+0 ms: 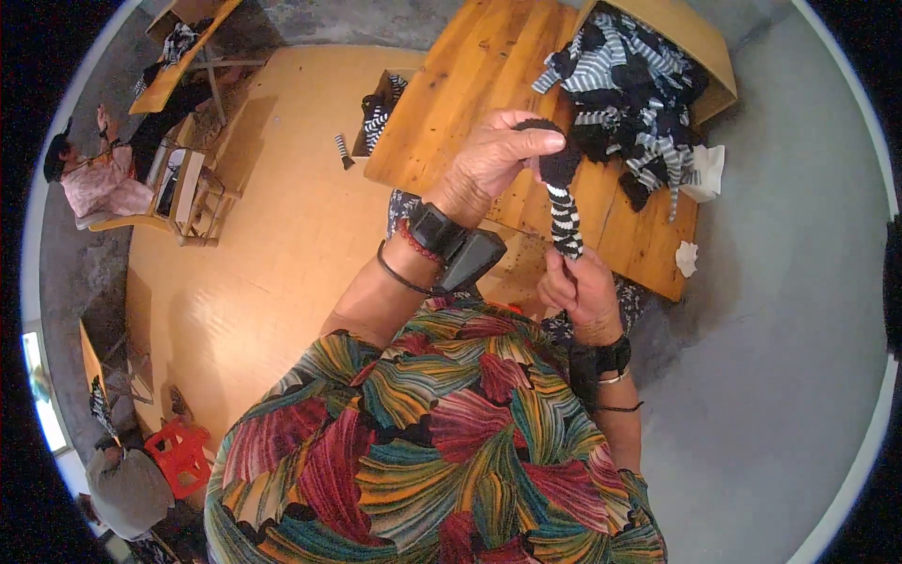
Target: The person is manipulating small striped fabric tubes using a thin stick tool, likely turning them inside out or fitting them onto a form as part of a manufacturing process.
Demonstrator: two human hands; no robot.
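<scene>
Stretched between my hands is a black-and-white striped knitted piece that looks like a sock. My left hand pinches its plain black upper end, the thumb lying across the top. Lower down and nearer my body, my right hand is closed on the striped end. Both hands are raised over the near edge of the wooden table. A heap of similar striped and black knitted pieces lies on the table beyond my right hand, spilling from a cardboard box tipped on its side.
Left of the table stands an open box with more striped pieces; one striped piece lies beside it on the floor. White crumpled paper touches the table's right edge. Another person sits far left, another near a red stool.
</scene>
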